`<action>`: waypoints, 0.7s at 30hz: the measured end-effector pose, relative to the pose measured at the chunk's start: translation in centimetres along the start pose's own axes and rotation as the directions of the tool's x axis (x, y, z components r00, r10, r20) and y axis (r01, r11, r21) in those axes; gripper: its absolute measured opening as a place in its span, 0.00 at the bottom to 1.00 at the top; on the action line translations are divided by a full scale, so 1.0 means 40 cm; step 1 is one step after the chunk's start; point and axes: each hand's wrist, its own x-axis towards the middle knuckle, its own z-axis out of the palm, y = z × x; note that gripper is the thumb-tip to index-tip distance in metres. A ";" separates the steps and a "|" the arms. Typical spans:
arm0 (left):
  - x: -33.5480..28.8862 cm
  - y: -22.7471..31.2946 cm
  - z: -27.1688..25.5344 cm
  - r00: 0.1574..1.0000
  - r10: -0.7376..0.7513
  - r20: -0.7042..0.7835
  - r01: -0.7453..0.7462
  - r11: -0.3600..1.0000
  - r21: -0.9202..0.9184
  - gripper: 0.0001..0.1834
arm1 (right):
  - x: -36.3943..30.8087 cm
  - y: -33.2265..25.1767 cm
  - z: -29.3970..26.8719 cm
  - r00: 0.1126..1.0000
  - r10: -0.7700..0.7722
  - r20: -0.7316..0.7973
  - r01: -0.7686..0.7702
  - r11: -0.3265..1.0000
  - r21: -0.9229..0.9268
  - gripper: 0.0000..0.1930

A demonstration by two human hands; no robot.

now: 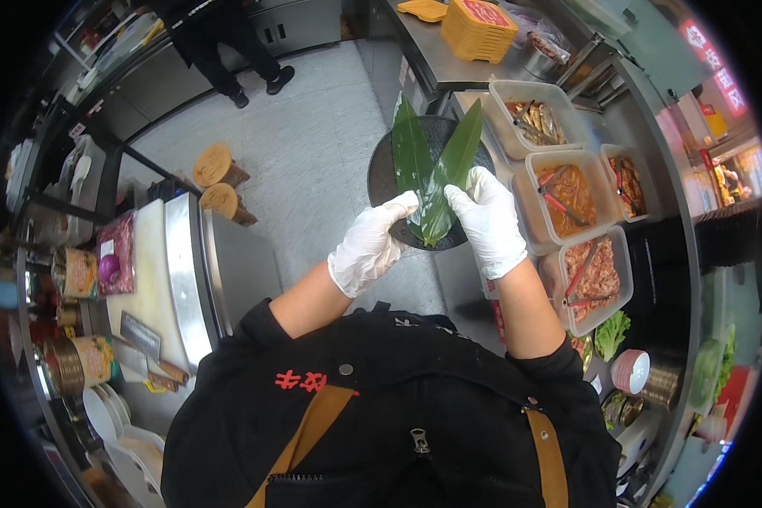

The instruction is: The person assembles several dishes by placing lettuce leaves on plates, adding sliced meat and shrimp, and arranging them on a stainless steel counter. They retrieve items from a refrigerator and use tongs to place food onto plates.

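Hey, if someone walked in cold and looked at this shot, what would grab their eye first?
Probably the two long green leaves at centre, fanned over a dark round plate and pinched at their lower ends by the left hand and the right hand, both in white gloves. Next, the clear tubs of marinated food with red tongs lined along the counter to the right.

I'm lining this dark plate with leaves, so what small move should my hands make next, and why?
Probably spread the two green leaves a little wider. They overlap at the near end under your left hand and right hand, and much of the dark plate shows bare at the sides.
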 end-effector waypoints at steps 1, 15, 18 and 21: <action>0.022 0.012 -0.006 0.997 0.002 0.076 0.002 0.999 -0.049 0.12 | 0.024 -0.001 0.002 0.999 0.030 -0.015 -0.029 0.999 0.026 0.05; 0.441 0.168 0.055 0.997 0.079 0.005 -0.079 0.981 0.175 0.12 | 0.394 -0.006 -0.062 0.985 -0.156 -0.079 0.087 0.829 -0.552 0.34; 0.529 0.183 0.070 0.998 0.055 0.039 -0.061 0.978 0.201 0.12 | 0.447 0.013 -0.101 0.838 -0.525 0.149 0.469 0.554 -0.687 0.29; 0.621 0.193 0.096 0.997 -0.078 0.025 0.069 0.967 0.244 0.13 | 0.509 0.043 -0.116 0.891 -0.327 0.315 0.449 0.527 -0.721 0.23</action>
